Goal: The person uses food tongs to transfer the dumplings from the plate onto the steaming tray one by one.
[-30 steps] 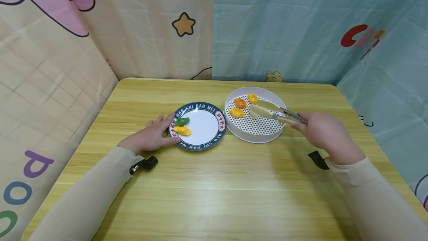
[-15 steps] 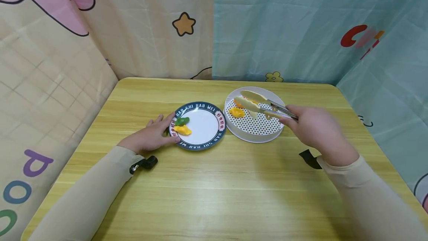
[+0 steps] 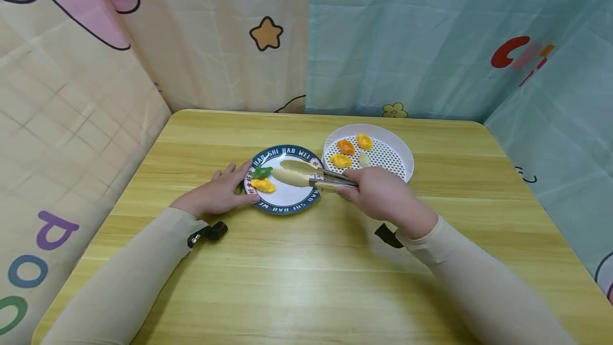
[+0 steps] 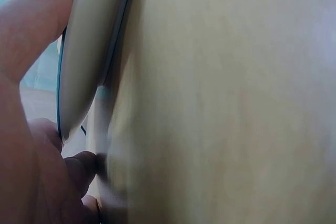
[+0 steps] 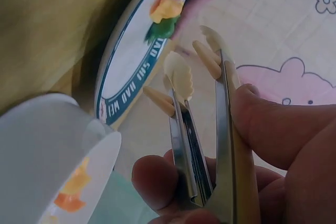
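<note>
My right hand [image 3: 383, 196] grips a pair of metal food tongs [image 3: 330, 180] with pale yellow scalloped ends. In the right wrist view the ends of the tongs stand apart with nothing between them. In the head view they are over the white plate [image 3: 287, 196] with a dark patterned rim. A green dumpling-shaped piece [image 3: 262, 173] and a yellow one [image 3: 264, 185] lie at the plate's left side. My left hand [image 3: 217, 193] rests at the plate's left edge, thumb and forefinger spread and touching the rim; in the left wrist view its fingers [image 4: 81, 169] lie beside the plate's edge.
Right of the plate stands a round white steamer tray [image 3: 404, 156] with a perforated base. Inside lie an orange dumpling [image 3: 346, 147], two yellow dumplings [image 3: 340, 161] and a whitish piece [image 3: 364, 159]. The right hand hides its front. Printed curtains [image 3: 431, 41] surround the wooden table [image 3: 287, 270].
My right hand has carried the tongs leftward from above the steamer tray to above the plate. The dumplings in the tray remain there. My left hand has stayed at the plate's edge.
</note>
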Tool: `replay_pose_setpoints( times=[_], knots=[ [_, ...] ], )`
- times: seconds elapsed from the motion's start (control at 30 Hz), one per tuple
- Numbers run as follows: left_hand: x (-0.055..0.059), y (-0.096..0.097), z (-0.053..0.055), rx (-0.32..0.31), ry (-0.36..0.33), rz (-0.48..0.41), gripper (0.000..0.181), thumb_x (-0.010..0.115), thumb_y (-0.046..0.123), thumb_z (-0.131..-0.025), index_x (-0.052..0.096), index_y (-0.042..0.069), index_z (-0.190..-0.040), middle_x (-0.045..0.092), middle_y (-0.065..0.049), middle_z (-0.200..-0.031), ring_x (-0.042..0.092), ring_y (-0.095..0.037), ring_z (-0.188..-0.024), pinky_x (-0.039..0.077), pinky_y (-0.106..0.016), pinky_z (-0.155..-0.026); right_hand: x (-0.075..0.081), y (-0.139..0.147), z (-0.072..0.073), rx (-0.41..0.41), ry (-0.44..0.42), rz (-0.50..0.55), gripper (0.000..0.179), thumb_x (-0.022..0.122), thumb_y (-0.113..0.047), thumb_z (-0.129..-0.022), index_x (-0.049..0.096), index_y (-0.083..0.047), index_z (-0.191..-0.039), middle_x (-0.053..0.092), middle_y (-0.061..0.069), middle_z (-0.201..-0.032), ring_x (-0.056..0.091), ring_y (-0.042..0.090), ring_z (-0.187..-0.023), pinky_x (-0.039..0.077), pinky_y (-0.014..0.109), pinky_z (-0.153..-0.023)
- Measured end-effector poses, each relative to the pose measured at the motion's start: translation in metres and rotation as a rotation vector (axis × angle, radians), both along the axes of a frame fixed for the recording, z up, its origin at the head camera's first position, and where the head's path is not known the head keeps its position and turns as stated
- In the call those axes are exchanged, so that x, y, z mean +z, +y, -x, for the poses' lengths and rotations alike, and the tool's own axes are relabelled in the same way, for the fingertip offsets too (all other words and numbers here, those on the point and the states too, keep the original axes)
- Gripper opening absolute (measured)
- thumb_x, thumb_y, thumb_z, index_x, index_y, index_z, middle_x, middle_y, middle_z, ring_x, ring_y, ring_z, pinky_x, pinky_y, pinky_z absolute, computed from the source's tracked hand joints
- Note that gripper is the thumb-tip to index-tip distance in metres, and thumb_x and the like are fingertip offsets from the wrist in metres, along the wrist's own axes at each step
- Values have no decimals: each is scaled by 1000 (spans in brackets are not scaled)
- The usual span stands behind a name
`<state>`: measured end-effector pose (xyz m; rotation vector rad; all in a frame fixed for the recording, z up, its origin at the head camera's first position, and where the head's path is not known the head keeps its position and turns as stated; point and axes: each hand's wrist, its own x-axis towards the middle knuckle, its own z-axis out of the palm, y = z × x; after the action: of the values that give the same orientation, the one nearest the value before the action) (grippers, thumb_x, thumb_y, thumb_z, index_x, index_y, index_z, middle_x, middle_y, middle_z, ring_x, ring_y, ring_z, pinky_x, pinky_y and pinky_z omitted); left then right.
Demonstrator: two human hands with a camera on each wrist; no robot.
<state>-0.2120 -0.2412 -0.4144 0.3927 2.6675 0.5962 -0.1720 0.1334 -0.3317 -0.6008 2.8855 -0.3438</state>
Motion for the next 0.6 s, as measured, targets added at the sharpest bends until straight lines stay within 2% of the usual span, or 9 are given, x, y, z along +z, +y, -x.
replay_pose_setpoints(
  times=[0.03,0.13,0.33,0.6],
  knots=[
    [0,0,0,-1,2,-1,110,57,77,-93,-3,28,-171,7,-16,-178,-4,-54,-161,8,-85,-117,-1,-5,1,0,-19,-6,34,65,-45,-104,73,-17,-122,62,0,-75,57,22,-76,45,33,-66],
    [-1,-1,1,-4,4,-6,110,57,78,-93,-3,29,-171,7,-16,-178,-5,-53,-161,8,-85,-118,-5,-15,2,0,-52,-12,35,64,-46,-104,73,-19,-124,63,0,-77,57,21,-76,44,32,-64],
    [-2,-2,2,-12,3,-16,113,57,81,-91,-3,28,-171,8,-14,-179,-5,-51,-162,6,-83,-120,-11,-24,5,15,-44,-33,40,64,-46,-104,72,-20,-133,64,0,-81,58,22,-79,44,33,-65],
    [-3,-3,3,-21,4,-19,112,58,79,-92,-2,28,-171,8,-13,-179,-5,-50,-162,4,-81,-121,-15,-29,8,6,-66,-42,29,65,-45,-104,73,-21,-118,56,3,-71,54,21,-71,42,32,-59]
  ],
)
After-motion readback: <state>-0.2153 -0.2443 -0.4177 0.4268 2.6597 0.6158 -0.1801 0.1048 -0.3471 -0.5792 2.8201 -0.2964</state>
